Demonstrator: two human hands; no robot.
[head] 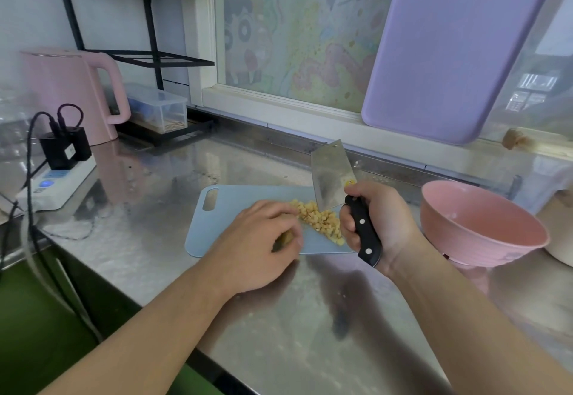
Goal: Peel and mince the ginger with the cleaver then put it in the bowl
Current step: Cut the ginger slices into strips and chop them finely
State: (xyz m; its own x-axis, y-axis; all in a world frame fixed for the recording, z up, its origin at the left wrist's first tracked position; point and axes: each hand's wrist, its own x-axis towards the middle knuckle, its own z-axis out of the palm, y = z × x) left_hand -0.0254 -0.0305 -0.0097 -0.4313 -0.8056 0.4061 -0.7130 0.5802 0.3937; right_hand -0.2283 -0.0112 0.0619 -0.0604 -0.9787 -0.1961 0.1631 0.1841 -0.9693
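Tabletop (279,326): a steel surface running under the window, carrying everything below.
Purple board (455,47): a large lilac cutting board leaning upright against the window at the back right.
Kettle (71,90): pink, standing at the far left, next to a clear lidded box (159,109) on the lower rack shelf.
Bowl (483,224): pink, sitting on the tabletop just right of the blue board, tilted a little toward the camera; nothing shows inside it.
Blue board (223,224): a pale blue cutting board lying flat in the middle, its handle slot at the far left end.
Power strip (59,186): white, at the left edge, with two black adapters plugged in.
Left hand (263,236): resting on the near part of the blue board, its grip curled round a small dark-skinned scrap, fingertips at the edge of the pile.
Right hand (375,224): its grip wrapped fully round the black riveted handle of the cleaver.
Cleaver (333,174): blade raised and pointing away, its lower edge just above the pile.
Ginger (319,219): small pale yellow cubes heaped on the blue board between the two hands.
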